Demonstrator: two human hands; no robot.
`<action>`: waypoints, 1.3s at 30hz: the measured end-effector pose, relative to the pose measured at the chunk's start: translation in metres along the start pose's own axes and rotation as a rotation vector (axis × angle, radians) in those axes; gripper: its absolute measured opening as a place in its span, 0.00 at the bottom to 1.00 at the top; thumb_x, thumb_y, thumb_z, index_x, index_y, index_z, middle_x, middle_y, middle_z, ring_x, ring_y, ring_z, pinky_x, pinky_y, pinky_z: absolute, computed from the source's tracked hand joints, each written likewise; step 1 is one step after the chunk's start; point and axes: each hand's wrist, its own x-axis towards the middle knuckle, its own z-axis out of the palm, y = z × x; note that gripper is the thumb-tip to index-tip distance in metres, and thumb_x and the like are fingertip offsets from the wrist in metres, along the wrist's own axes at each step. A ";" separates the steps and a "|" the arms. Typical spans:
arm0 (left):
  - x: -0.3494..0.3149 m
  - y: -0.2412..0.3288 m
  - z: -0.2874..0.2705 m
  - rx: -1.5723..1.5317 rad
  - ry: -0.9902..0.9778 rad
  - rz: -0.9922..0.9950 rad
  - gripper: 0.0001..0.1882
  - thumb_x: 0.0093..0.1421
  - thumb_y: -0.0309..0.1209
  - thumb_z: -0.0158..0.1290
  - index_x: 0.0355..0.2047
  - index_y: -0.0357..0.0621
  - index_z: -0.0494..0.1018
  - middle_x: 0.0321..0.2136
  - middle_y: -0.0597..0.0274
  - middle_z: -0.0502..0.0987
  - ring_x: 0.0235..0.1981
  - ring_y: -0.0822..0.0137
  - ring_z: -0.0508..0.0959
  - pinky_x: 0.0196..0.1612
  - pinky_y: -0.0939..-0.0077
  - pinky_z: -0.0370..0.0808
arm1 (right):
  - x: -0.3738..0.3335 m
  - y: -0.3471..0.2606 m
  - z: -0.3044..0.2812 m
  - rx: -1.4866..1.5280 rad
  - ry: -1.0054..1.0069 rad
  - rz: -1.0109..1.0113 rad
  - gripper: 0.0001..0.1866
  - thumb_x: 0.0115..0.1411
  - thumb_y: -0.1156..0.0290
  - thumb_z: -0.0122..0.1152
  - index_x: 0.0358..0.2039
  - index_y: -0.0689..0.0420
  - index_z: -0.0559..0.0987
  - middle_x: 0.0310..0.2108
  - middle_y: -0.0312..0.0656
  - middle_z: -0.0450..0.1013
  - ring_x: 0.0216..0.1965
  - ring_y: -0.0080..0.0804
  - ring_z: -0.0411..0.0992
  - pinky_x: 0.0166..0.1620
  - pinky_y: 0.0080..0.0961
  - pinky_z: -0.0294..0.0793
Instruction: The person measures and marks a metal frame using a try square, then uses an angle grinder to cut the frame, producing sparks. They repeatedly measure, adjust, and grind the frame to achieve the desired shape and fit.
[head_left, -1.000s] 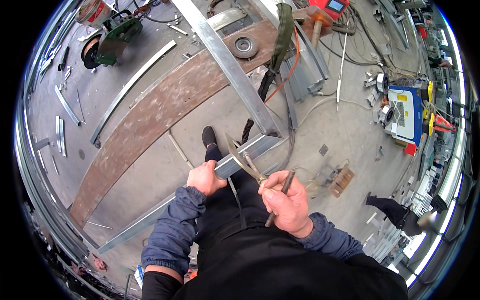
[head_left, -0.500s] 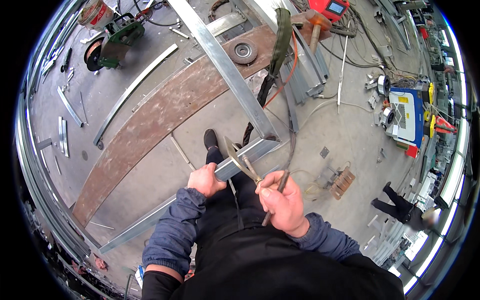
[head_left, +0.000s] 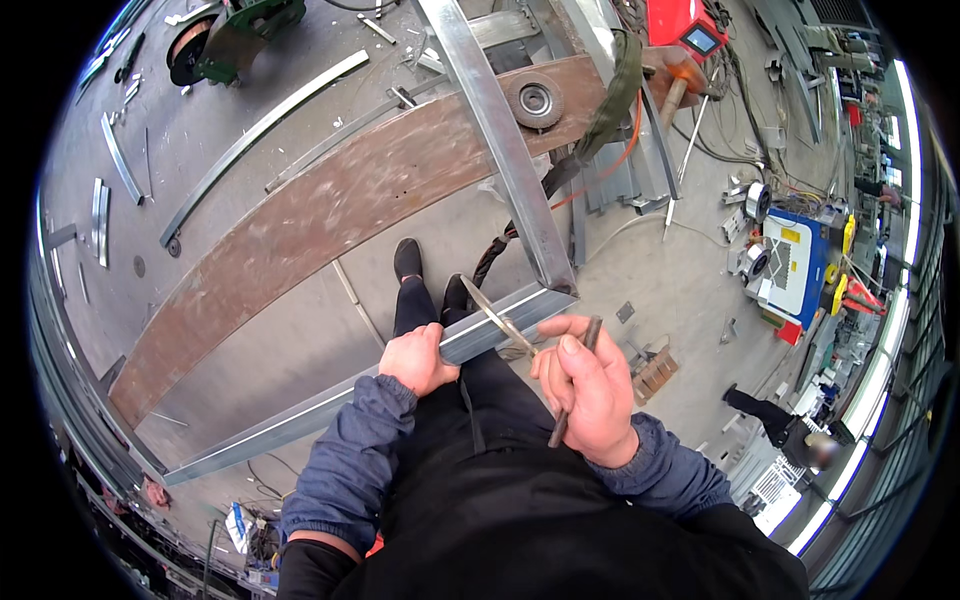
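A galvanised steel frame (head_left: 300, 418) lies across in front of me, with one bar running lower left to centre and meeting another at a corner. My left hand (head_left: 418, 362) is wrapped over the nearer bar, left of that corner. In my right hand (head_left: 592, 390) is a brass-coloured screw clamp (head_left: 487, 308) with a dark T-bar handle (head_left: 559, 430). My fingers close round the handle end. The clamp's curved arm reaches over the bar, just right of my left hand. Whether it touches the steel I cannot tell.
A curved rusty plate (head_left: 300, 215) lies beyond the frame, with a grinding wheel (head_left: 536, 100) and a hammer (head_left: 680, 88) on it. A dark sleeved cable (head_left: 600, 125) passes behind the frame. Blue-white welding machine (head_left: 797, 262) stands right; another person (head_left: 790, 430) is at lower right.
My right hand and the clamp handle have shifted slightly right and turned; the clamp's arm looks narrower, seen more edge-on. My left hand keeps its hold. The whole view has shifted a little.
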 end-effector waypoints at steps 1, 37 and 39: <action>0.001 0.001 -0.002 -0.009 -0.008 0.007 0.24 0.48 0.42 0.67 0.41 0.38 0.76 0.38 0.44 0.83 0.41 0.44 0.84 0.47 0.52 0.82 | 0.003 -0.002 0.002 -0.010 -0.009 0.010 0.14 0.76 0.71 0.49 0.54 0.68 0.75 0.21 0.31 0.67 0.19 0.13 0.61 0.27 0.18 0.65; 0.020 0.039 -0.007 -0.248 -0.157 0.064 0.29 0.56 0.48 0.68 0.55 0.48 0.80 0.48 0.50 0.85 0.52 0.51 0.84 0.55 0.60 0.79 | -0.008 0.008 -0.026 -0.446 -0.270 -0.307 0.13 0.67 0.70 0.56 0.48 0.66 0.75 0.25 0.54 0.75 0.30 0.56 0.76 0.36 0.44 0.73; 0.020 0.039 -0.008 -0.242 -0.152 0.057 0.29 0.56 0.48 0.68 0.55 0.48 0.80 0.48 0.50 0.85 0.52 0.51 0.84 0.55 0.60 0.79 | -0.006 0.007 -0.027 -0.435 -0.297 -0.320 0.14 0.68 0.70 0.56 0.48 0.66 0.75 0.26 0.54 0.75 0.31 0.58 0.76 0.36 0.45 0.73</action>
